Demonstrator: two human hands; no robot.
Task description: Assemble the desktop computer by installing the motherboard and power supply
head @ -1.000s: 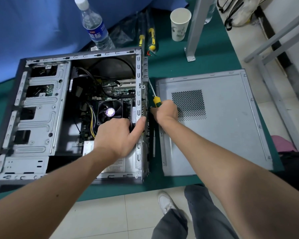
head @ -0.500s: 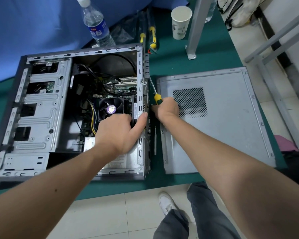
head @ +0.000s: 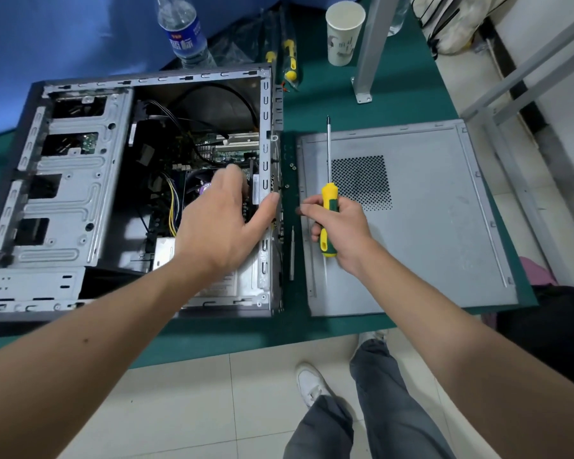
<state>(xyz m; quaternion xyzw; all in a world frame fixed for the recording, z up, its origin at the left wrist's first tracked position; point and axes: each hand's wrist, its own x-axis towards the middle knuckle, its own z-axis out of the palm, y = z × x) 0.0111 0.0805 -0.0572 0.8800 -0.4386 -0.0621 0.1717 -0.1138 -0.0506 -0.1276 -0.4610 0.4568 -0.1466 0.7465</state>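
The open computer case (head: 73, 200) lies on its side on the green table. Inside it sit the motherboard (head: 226, 150) with its CPU fan (head: 196, 187), and a silver power supply (head: 242, 283) at the near right corner. My left hand (head: 222, 223) hovers over the fan, fingers relaxed, thumb against the case's rear wall (head: 265, 127). My right hand (head: 342, 226) grips a yellow-green screwdriver (head: 328, 207), shaft pointing away from me, over the left edge of the loose side panel (head: 428, 226).
A water bottle (head: 183, 31), a paper cup (head: 343, 34) and spare yellow-handled screwdrivers (head: 290, 58) stand behind the case. A metal post (head: 373, 48) rises at the back. Small screws (head: 292, 165) lie between case and panel. My legs are below the table edge.
My right hand has pulled the screwdriver away from the case's rear wall and swung it upright over the side panel. My left hand lifted slightly and opened.
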